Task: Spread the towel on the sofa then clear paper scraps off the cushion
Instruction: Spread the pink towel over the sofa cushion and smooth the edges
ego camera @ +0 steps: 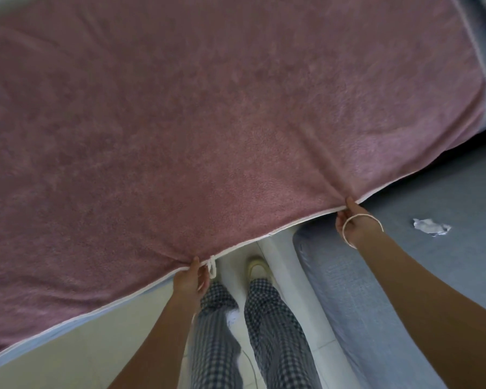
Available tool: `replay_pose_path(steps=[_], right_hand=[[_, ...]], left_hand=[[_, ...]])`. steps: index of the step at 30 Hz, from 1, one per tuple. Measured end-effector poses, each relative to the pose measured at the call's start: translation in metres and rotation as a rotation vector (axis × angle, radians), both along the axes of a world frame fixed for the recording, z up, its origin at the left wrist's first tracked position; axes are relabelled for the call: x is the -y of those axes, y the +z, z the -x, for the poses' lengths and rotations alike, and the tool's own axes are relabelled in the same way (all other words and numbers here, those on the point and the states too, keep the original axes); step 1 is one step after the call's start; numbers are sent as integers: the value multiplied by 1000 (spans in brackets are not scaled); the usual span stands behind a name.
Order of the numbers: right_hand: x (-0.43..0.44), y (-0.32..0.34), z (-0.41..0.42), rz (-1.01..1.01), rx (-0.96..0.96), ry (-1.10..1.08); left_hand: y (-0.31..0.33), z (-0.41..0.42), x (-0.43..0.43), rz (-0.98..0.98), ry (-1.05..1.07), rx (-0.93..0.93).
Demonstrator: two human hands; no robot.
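A large dusty-pink towel [208, 122] with a white hem is stretched out wide and fills most of the view, covering the blue-grey sofa [460, 192] beneath it. My left hand [190, 280] pinches the near hem beside a small white hanging loop. My right hand [354, 221], with a thin bangle at the wrist, pinches the same hem further right. A crumpled white paper scrap [431, 226] lies on the blue-grey cushion to the right of my right hand, apart from the towel.
My legs in checked trousers [270, 332] and one pale slipper [257, 269] stand on the light tiled floor [96, 346]. The sofa section's white base edge [289, 279] runs diagonally just right of my feet.
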State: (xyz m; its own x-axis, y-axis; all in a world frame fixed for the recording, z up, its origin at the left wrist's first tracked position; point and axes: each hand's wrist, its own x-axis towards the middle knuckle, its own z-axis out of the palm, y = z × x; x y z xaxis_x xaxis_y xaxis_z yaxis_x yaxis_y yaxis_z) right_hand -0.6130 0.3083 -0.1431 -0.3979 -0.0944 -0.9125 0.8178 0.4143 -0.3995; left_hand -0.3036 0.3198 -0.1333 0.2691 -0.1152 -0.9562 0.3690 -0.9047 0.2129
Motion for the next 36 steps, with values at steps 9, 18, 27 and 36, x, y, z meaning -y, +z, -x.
replay_pose_path(steps=[9, 18, 27, 36], right_hand=[[13, -17, 4, 66, -21, -49], [27, -4, 0, 139, 113, -136], [25, 7, 52, 241, 185, -77], [80, 35, 193, 301, -42, -113]], left_hand=[[17, 78, 46, 219, -1109, -127], [9, 162, 83, 945, -2091, 323], [0, 204, 69, 877, -2205, 769], [6, 214, 66, 640, -2215, 557]])
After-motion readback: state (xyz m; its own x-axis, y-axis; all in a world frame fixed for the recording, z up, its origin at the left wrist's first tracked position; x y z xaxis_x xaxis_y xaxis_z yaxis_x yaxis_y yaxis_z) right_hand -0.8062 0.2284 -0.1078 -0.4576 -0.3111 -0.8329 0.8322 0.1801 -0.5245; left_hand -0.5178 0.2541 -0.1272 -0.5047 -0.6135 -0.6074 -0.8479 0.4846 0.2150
